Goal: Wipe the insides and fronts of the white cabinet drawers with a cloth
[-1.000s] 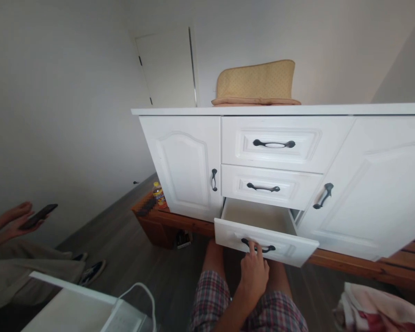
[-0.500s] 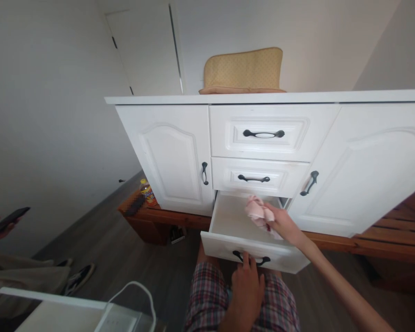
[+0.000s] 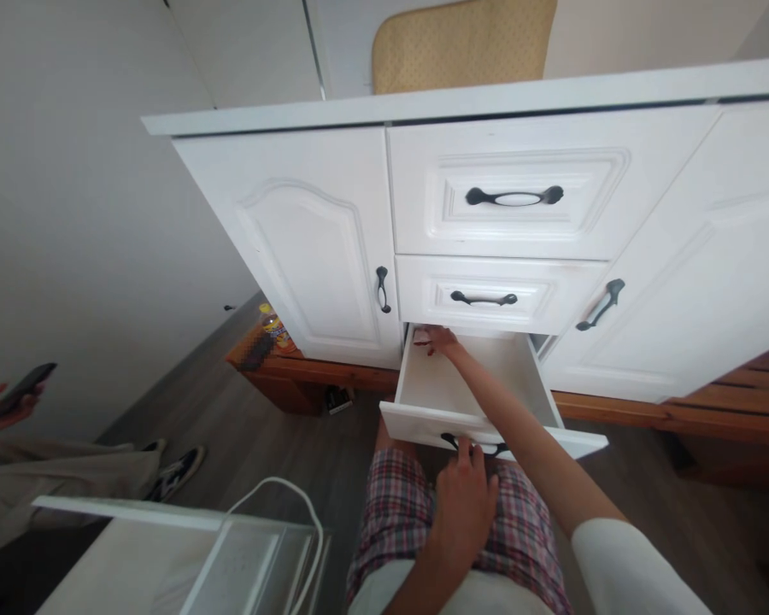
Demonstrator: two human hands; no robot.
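Note:
The bottom drawer of a white cabinet is pulled out towards me, its inside bare apart from my reaching hand and the cloth. My left hand has its fingers hooked over the dark drawer handle on the drawer's front. My right hand reaches into the drawer's back left corner. Under its fingers is a pale pink cloth, mostly covered by the hand and pressed against the drawer there.
Two closed drawers sit above, with a cabinet door on the left. A yellow-capped bottle stands on the wooden bench. Another person's hand holds a phone at left. A white cable loops at lower left.
My right hand has moved the pink cloth from above the drawer's right side down into its back left corner. My left hand stays at the handle. The view has tilted down and closer.

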